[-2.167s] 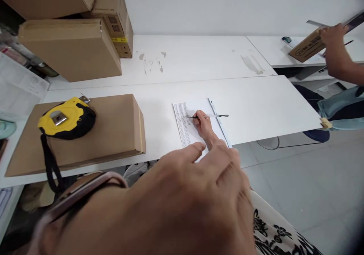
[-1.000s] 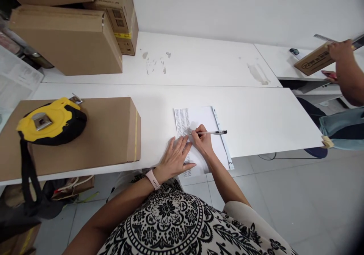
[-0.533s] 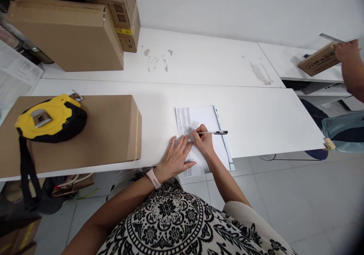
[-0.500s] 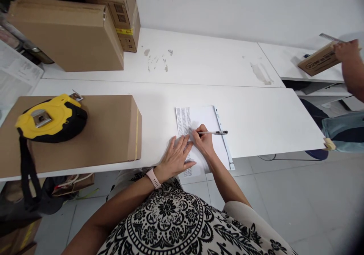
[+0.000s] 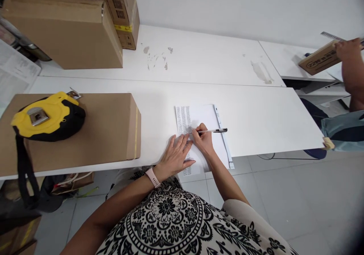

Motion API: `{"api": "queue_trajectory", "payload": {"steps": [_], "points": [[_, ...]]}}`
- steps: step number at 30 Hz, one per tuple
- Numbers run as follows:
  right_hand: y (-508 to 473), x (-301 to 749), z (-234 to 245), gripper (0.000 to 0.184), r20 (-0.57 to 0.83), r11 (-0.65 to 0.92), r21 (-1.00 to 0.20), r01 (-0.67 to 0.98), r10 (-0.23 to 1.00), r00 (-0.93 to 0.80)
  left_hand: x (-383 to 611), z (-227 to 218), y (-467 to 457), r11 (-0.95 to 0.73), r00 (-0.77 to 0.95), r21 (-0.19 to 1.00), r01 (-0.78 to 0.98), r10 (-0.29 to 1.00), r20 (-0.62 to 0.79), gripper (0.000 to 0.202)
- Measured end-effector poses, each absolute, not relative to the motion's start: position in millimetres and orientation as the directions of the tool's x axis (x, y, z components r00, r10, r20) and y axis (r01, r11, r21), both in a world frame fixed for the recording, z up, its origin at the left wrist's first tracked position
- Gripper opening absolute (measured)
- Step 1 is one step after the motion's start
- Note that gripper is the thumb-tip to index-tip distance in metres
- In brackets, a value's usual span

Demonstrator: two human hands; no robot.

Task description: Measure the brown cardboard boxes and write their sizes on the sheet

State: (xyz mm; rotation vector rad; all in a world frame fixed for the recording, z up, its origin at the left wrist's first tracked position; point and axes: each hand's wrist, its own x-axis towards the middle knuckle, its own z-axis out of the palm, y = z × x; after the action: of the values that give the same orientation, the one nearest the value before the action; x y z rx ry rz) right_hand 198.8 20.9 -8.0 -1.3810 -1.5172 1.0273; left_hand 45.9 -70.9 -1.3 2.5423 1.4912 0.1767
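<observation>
My right hand (image 5: 202, 139) is closed around a pen (image 5: 214, 130) with a clear barrel and a dark end. Its tip is hidden by the fingers and meets the paper near the written columns. Beneath lies a sheet of paper (image 5: 203, 114), with rows of small writing down its left side and a light blue strip along its right. The sheet reaches past the table's front edge. My left hand (image 5: 176, 154) lies flat on the sheet's left part, fingers spread and thumb out, covering some of the writing. It holds nothing.
A yellow and black tape measure (image 5: 47, 116) rests on a cardboard box (image 5: 105, 130) at the left of the white table (image 5: 264, 118). More cardboard boxes (image 5: 65, 35) stand behind. At far right, another person's hand (image 5: 348, 50) holds a small carton (image 5: 320, 60).
The view has shifted very slightly. My hands, the pen and the sheet keep nearly the same places. The other person's arm at right has moved a little.
</observation>
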Motion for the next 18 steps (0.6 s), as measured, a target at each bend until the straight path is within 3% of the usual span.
{"api": "queue_trajectory", "payload": {"steps": [18], "points": [[21.5, 199.1, -6.0, 0.023, 0.056, 0.065, -0.938, 0.340, 0.998, -0.037, 45.4, 0.8, -69.9, -0.496, 0.506, 0.199, 0.845, 0.863, 0.002, 0.079]]}}
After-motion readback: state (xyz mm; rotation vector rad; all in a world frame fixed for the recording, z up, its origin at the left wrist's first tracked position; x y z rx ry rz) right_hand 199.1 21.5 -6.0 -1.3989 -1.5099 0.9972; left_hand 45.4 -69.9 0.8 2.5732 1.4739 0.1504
